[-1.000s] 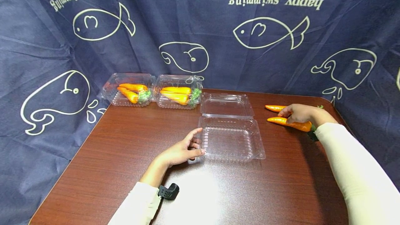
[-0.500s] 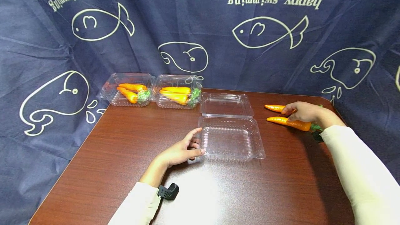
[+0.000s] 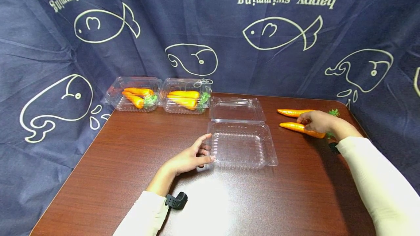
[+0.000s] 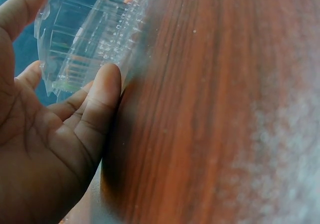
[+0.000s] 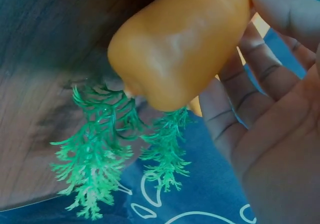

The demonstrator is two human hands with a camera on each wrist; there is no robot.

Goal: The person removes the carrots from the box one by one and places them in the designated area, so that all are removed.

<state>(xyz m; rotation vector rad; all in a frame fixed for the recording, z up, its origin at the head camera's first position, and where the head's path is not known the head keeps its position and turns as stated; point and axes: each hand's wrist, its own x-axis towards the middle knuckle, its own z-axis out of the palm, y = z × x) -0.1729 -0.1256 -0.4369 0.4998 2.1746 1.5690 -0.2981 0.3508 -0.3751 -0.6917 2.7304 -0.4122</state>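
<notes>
Two orange carrots with green tops lie on the right of the table, side by side. My right hand (image 3: 319, 121) is over the nearer carrot (image 3: 291, 126), thumb and fingers on either side of its body. In the right wrist view that carrot's thick end and leafy top (image 5: 97, 154) show large. Behind it lies the farther carrot (image 3: 290, 113). At the middle, a clear plastic clamshell box (image 3: 242, 146) is spread open, its lid (image 3: 236, 109) toward the back. My left hand (image 3: 187, 160) touches the box's left edge with spread fingertips and thumb (image 4: 105, 87).
Two lidded clear boxes holding carrots, a left box (image 3: 113, 95) and a right one (image 3: 167, 108), stand at the back left of the brown table (image 3: 124, 156). A dark blue cloth (image 3: 229, 68) with fish drawings hangs behind them and at the sides.
My right hand has shifted from between the two carrots toward the nearer one, uncovering more of the farther carrot and its top. The left hand and open box have stayed in place.
</notes>
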